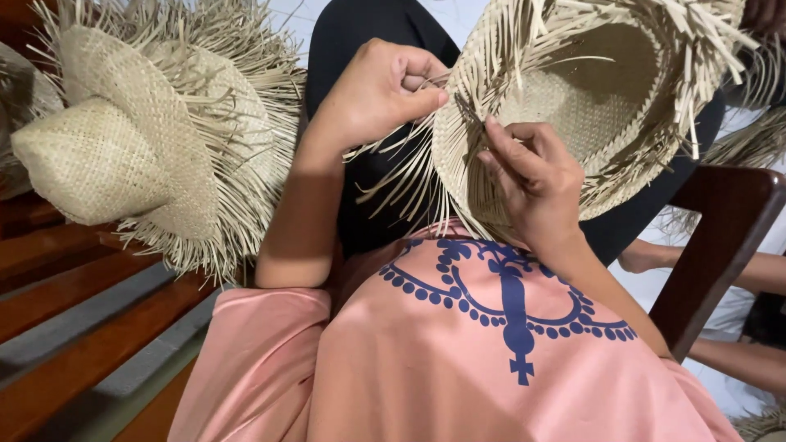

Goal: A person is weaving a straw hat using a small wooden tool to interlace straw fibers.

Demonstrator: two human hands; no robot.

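Straw hat (589, 98) held up: left hand (381, 90) pinching loose strands, right hand (532, 176) pinching the brim.

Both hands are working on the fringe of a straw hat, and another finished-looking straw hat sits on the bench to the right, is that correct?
Not quite. The head view shows the other straw hat on the bench to the left, not the right. The rest holds: the left hand and right hand both work the fringe of the straw hat.

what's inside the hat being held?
The hat is held crown away: its bare woven inside shows, nothing in it. The right hand covers the near brim; the left hand pinches loose strands at its edge.
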